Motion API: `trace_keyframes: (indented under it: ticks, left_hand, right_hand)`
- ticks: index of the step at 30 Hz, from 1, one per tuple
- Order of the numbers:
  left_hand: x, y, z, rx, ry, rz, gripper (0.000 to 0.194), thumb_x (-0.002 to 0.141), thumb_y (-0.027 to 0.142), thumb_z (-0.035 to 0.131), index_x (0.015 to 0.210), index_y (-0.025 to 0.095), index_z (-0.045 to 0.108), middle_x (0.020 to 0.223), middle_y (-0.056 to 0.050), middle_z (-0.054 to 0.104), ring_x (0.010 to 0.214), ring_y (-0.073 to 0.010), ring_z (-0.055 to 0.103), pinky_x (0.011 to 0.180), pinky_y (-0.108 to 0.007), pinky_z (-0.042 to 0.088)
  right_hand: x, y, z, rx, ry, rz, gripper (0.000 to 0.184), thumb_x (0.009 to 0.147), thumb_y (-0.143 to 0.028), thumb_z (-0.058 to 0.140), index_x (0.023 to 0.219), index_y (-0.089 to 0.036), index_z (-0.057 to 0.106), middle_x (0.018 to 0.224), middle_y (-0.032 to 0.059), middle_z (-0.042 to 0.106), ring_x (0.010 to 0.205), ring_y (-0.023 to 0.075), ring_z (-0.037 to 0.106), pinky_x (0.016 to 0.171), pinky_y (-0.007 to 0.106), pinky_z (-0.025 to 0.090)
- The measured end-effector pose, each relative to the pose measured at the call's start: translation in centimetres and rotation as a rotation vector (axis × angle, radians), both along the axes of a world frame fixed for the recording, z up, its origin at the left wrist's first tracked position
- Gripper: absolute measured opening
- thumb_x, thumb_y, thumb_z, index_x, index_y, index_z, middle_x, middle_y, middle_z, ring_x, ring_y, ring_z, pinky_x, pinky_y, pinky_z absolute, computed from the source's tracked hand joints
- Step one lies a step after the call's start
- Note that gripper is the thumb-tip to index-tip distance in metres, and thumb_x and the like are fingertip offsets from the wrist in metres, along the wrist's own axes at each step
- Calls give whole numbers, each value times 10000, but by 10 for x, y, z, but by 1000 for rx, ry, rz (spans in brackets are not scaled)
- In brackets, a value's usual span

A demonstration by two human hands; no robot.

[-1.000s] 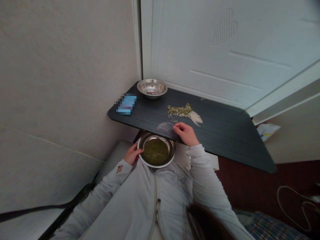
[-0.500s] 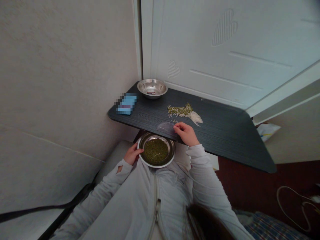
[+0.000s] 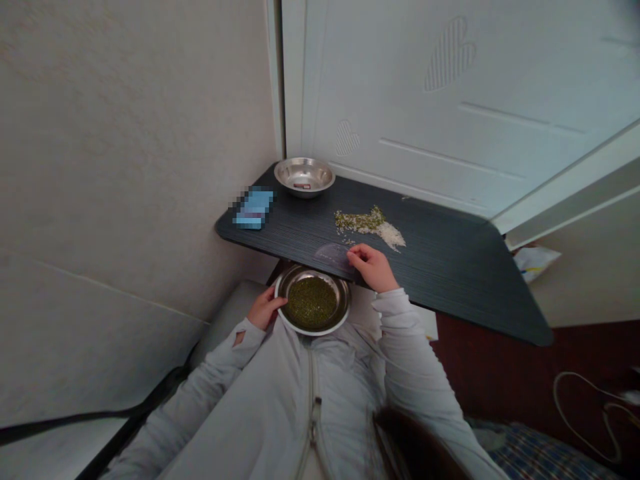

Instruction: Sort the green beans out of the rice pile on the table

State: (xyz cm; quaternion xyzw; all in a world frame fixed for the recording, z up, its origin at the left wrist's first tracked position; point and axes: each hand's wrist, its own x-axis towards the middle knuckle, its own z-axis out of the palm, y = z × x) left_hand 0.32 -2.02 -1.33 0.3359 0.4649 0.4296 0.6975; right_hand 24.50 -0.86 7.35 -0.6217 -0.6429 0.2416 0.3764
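My left hand (image 3: 265, 309) grips the rim of a steel bowl (image 3: 334, 322) full of green beans, held just under the near edge of the dark table (image 3: 450, 267). My right hand (image 3: 371, 267) rests on the tabletop with its fingers curled on a thin clear plastic piece (image 3: 331, 254) at the table's edge. Just beyond it lies a small heap of mixed green beans (image 3: 359, 220) and white rice (image 3: 391, 235).
An empty steel bowl (image 3: 304, 177) stands at the table's far left corner, with a blue box (image 3: 254, 208) beside it. A white door (image 3: 450, 100) is behind the table and a wall to the left. A cable (image 3: 585, 413) lies on the floor at right.
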Motion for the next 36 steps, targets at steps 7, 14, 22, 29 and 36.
trace_keyframes:
  ticks: [7,14,22,29,36]
  left_hand:
    - [-1,0,1,9,-1,-11,458,454,171,639,900,111,551,787,-35,630,760,-191,557,761,-330,388]
    - [-1,0,1,15,15,-5,471,448,178,642,907,111,556,792,-37,631,772,-199,555,765,-334,388]
    - [0,0,0,15,1,-3,458,456,181,633,901,106,556,756,-36,634,746,-196,560,762,-345,391]
    - [0,0,0,10,-19,-5,448,450,166,639,888,121,559,779,-29,633,760,-191,559,772,-334,388]
    - [0,0,4,-1,7,-3,460,445,181,639,892,105,556,753,-37,633,758,-202,558,762,-346,390]
  right_hand:
    - [1,1,-2,15,-10,-1,216,682,-363,432,710,-176,536,580,-17,525,543,93,458,539,212,340]
    - [2,1,-3,27,-19,-6,218,687,-368,430,720,-180,534,583,-17,526,544,94,457,546,215,343]
    - [1,1,-3,15,-13,-3,210,687,-366,429,716,-182,527,568,-23,513,535,93,454,538,214,342]
    - [1,1,-2,9,-18,-4,203,689,-360,427,712,-183,524,579,-22,520,537,91,454,539,212,339]
    - [2,1,-3,9,-10,-7,210,685,-362,427,718,-180,527,572,-24,516,533,88,449,541,211,340]
